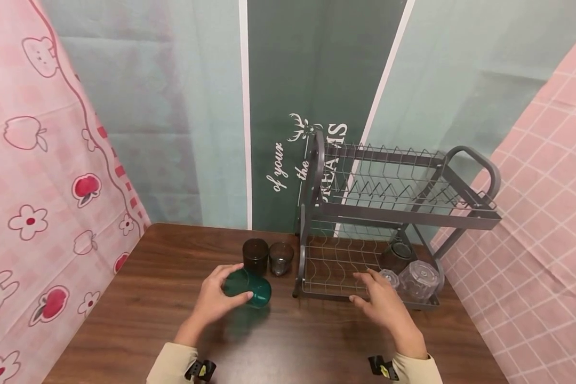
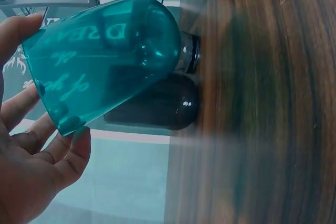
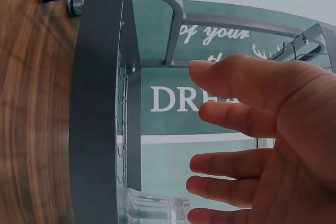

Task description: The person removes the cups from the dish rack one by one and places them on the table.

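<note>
A teal see-through glass (image 1: 262, 292) is in my left hand (image 1: 215, 294), which pinches it near the rim between thumb and fingertips. The left wrist view shows the glass (image 2: 110, 61) tilted, its rounded base toward the table and its wide mouth toward the palm. Just behind it on the table stand a dark glass (image 1: 255, 257) and a smaller smoky clear glass (image 1: 281, 258). My right hand (image 1: 386, 305) holds nothing; its fingers are spread in front of the lower tier of the grey dish rack (image 1: 413, 216), as the right wrist view also shows.
At the right end of the lower tier sit a large clear glass (image 1: 420, 281), a small clear glass (image 1: 389, 277) and a dark glass (image 1: 396, 256). The upper tier has wire slots. A green curtain (image 1: 197, 133) hangs behind the wooden table (image 1: 163, 298), with pink cloths at both sides.
</note>
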### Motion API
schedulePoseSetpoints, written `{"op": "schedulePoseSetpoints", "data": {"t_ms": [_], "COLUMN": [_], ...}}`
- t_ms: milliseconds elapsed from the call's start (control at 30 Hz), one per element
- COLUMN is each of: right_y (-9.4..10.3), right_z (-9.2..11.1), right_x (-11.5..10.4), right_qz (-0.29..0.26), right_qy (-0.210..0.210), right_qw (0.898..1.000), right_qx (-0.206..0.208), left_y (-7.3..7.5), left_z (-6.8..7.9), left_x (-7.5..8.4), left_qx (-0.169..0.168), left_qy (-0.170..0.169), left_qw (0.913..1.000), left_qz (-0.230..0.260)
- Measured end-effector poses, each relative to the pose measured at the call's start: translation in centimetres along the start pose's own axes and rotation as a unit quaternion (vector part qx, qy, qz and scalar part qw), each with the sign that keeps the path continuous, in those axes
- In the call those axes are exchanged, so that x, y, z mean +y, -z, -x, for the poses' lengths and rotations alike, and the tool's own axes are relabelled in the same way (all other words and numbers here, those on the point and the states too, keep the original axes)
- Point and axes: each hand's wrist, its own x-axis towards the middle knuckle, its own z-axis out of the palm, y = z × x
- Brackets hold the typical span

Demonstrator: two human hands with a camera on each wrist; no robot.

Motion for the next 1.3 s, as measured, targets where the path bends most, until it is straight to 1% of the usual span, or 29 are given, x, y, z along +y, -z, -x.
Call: {"op": "schedulePoseSetpoints", "data": {"t_ms": [300,400,633,767,1067,1300], "right_y": [0.5,0.6,0.7,0.7,0.8,0.6], "right_z": [-0.1,-0.1,-0.3,-0.6,-0.7,-0.7], "right_x": [0.7,0.9,1.4,2.0,3.4,4.4], "right_qz": [0.019,0.024,0.033,0.034,0.041,0.040], "right_qy": [-0.001,-0.002,-0.006,-0.008,-0.028,-0.029], "right_qw": [1.000,1.000,0.999,0.999,0.999,0.998], "right_qx": [0.008,0.013,0.020,0.022,0.017,0.028], "left_y": [1.3,1.7,2.5,2.7,2.9,2.8], "left_z": [-0.7,-1.0,-1.8,-2.4,-4.3,-5.3], "left_x": [-0.5,-0.5,-0.9,-1.3,-1.9,-2.4], "left_qx": [0.012,0.012,0.012,0.016,-0.001,-0.012], "left_qy": [-0.003,0.002,0.028,0.031,0.037,0.062], "left_qw": [0.9988,0.9979,0.9961,0.9943,0.9908,0.9865], "left_qz": [-0.047,-0.063,-0.083,-0.101,-0.130,-0.151]}}
